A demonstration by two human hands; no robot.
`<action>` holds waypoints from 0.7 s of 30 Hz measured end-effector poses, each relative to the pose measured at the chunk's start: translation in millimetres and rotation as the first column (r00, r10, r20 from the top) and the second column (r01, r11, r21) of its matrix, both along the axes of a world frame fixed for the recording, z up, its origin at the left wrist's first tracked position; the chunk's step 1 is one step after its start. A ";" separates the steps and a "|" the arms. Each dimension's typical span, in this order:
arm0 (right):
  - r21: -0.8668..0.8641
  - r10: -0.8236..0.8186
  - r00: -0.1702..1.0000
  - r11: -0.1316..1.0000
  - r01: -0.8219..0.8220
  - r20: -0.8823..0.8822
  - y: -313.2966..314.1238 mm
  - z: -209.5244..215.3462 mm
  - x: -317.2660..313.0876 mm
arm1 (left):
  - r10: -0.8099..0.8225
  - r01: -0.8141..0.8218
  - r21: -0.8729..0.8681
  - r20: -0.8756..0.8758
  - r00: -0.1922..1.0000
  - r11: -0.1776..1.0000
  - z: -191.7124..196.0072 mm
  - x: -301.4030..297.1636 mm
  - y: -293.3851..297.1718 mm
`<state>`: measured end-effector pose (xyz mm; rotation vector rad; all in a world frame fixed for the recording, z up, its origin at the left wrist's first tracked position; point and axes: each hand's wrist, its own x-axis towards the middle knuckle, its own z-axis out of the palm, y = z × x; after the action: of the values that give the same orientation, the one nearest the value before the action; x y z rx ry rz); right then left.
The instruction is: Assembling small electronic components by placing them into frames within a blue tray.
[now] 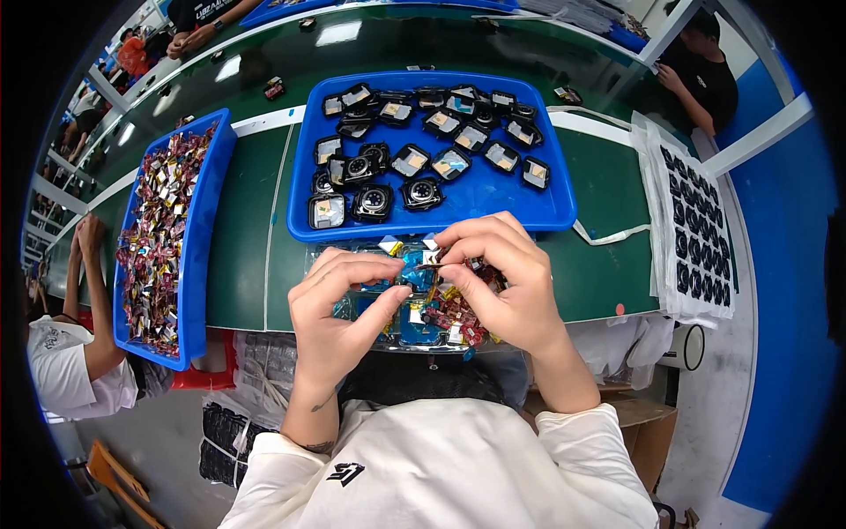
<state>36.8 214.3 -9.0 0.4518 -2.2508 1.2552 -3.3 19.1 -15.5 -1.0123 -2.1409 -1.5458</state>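
Note:
My right hand (pixel 509 278) pinches a small thin dark part (pixel 429 266) between thumb and fingers, seen almost edge-on. Facing it, my left hand (pixel 339 300) has its thumb and forefinger curved and apart, their tips close to that part. Below both hands, a clear plastic tray (pixel 370 324) holds pieces with blue film (pixel 419 331). On its right side lies a pile of small red circuit boards (pixel 456 313) with yellow and silver bits. My fingers hide some of the tray.
Beyond my hands, a blue tray (pixel 560 198) holds many black watch cases (pixel 373 202). A long blue bin (pixel 196 264) of small red boards stands left. At right, white trays (pixel 659 256) hold rows of black parts. Other people sit left and across the green table (pixel 251 194).

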 end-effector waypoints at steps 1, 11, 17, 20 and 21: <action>-0.067 -0.014 0.999 0.998 0.017 0.039 2.4 -1.0 0.7 | 0.026 -0.026 -0.006 0.060 0.998 1.000 0.8 2.3 0.6; -0.293 0.040 0.984 0.956 0.013 0.173 5.5 -5.3 -0.2 | 0.003 -0.028 0.075 0.308 0.951 0.997 -0.8 16.9 27.7; -0.631 0.108 0.985 0.775 0.002 0.136 9.9 -10.6 0.0 | 0.145 -0.128 -0.090 0.222 0.964 0.988 -4.5 9.2 26.0; -0.621 0.226 0.948 0.783 -0.039 0.226 7.7 -5.1 8.4 | 0.076 -0.080 0.033 0.115 0.990 0.996 3.1 6.3 21.2; -0.573 0.239 0.947 0.816 -0.076 0.214 4.7 -4.1 9.5 | 0.025 -0.040 0.090 0.163 0.986 0.995 10.0 8.0 21.3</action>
<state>46.3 219.0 -13.1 0.2489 -1.9375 2.0934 4.7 40.4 -5.5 -0.8442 -2.1555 -1.7487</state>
